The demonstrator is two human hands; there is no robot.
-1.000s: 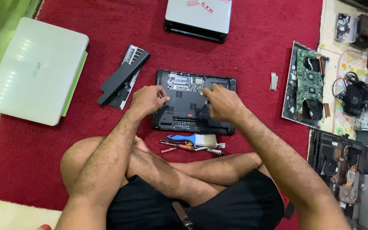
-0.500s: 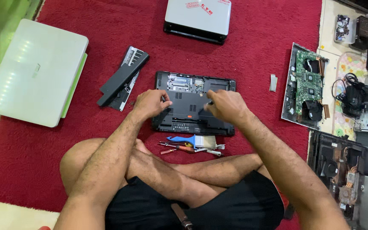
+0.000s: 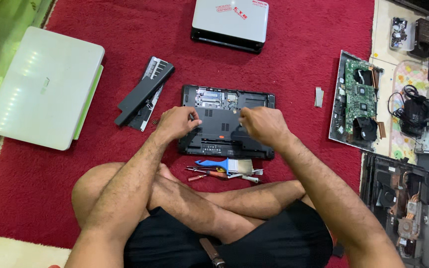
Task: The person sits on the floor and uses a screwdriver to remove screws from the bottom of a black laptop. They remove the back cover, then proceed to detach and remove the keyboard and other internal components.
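Observation:
A black laptop base [image 3: 227, 103] lies bottom-up on the red carpet [image 3: 284, 69] in front of my crossed legs, its upper compartments exposed. My left hand [image 3: 177, 123] rests on its left side, fingers curled against the cover panel. My right hand [image 3: 259, 124] presses on the panel's right half, fingers bent on its edge. Whether either hand grips the panel is unclear. Just below the laptop lie a blue-handled brush [image 3: 227, 165] and a few screwdrivers [image 3: 207, 173].
A black battery and cover strip [image 3: 145, 92] lie left of the laptop. A white laptop [image 3: 43, 87] sits far left, a white-lidded one [image 3: 230, 21] at the top. A green circuit board [image 3: 359, 101], a small grey part [image 3: 319, 97], a charger [image 3: 415, 111] and opened chassis parts [image 3: 403, 198] lie at right.
Both hands have slid a little downward and apart on the laptop's bottom panel. Nothing else moved.

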